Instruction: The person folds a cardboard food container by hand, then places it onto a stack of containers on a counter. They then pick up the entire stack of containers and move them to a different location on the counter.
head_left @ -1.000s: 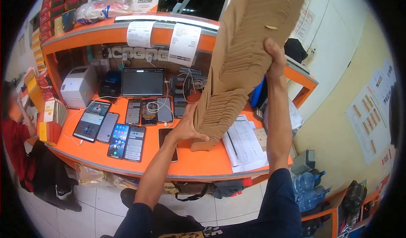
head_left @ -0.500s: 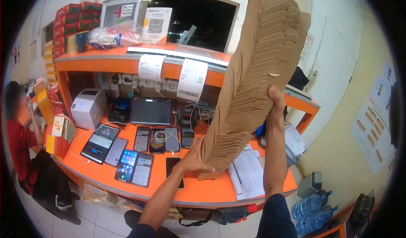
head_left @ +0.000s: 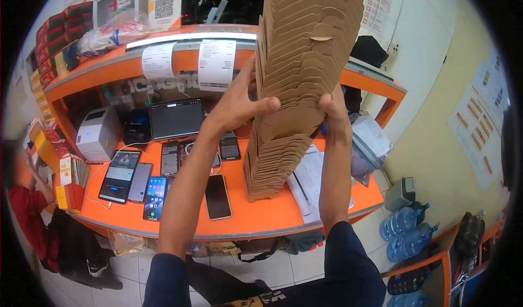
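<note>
A tall stack of folded brown cardboard pieces [head_left: 297,83] stands nearly upright on the orange counter [head_left: 245,225], its top cut off by the view's edge. My left hand [head_left: 239,102] is around the stack's left side at mid-height, its thumb across the front. On the right side my right hand [head_left: 336,113] grips the stack at about the same height, thumb on the cardboard edges. A dark-screened phone [head_left: 218,197] lies left of the stack's base. White papers [head_left: 308,181] lie to its right.
Several phones, a tablet [head_left: 120,176], a screen [head_left: 177,119] and a white printer [head_left: 98,134] are on the counter's left. Receipts [head_left: 217,61] hang from the shelf. A person in red [head_left: 27,206] is at far left. Water bottles [head_left: 400,222] stand on the floor at right.
The cardboard stack has moved left and become more upright, its base now on the counter. My left hand has moved from its base up to mid-height. The view has shifted.
</note>
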Available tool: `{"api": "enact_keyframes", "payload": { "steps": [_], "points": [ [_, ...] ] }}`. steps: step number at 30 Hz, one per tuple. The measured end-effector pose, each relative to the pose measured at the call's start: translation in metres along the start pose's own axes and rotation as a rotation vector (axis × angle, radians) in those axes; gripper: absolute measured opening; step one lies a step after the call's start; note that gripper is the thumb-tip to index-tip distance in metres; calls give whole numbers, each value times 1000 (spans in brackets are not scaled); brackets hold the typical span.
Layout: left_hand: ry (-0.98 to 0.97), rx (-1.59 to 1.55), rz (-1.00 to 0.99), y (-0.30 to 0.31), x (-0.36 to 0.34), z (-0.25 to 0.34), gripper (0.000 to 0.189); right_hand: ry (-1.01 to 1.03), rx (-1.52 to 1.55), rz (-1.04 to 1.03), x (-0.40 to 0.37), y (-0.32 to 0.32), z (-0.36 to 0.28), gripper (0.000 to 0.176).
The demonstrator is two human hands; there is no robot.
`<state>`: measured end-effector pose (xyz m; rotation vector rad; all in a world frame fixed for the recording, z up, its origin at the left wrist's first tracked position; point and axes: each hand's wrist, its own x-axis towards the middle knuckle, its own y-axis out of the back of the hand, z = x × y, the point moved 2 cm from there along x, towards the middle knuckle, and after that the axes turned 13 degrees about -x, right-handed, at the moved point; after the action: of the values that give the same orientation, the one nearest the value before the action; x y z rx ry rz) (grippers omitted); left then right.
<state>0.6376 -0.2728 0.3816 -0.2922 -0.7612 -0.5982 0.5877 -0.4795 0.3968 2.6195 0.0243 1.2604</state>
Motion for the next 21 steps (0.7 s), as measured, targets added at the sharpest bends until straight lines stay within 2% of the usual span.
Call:
{"api": "enact_keyframes", "payload": {
  "steps": [2, 10, 16, 21],
  "points": [
    [7, -21, -32, -6, 7, 3, 134, -94, -175, -51, 0, -1, -15, 124],
    [3, 36, -153, -16, 26, 11, 131, -46, -98, 17, -4, 13, -4, 121],
    [-42, -84, -90, -18, 21, -3, 129, -57, -74, -31, 2, 16, 1, 119],
    [-98, 24, -124, -10, 26, 3, 133, 7, -105, 13, 5, 17, 8, 118]
  ]
}}
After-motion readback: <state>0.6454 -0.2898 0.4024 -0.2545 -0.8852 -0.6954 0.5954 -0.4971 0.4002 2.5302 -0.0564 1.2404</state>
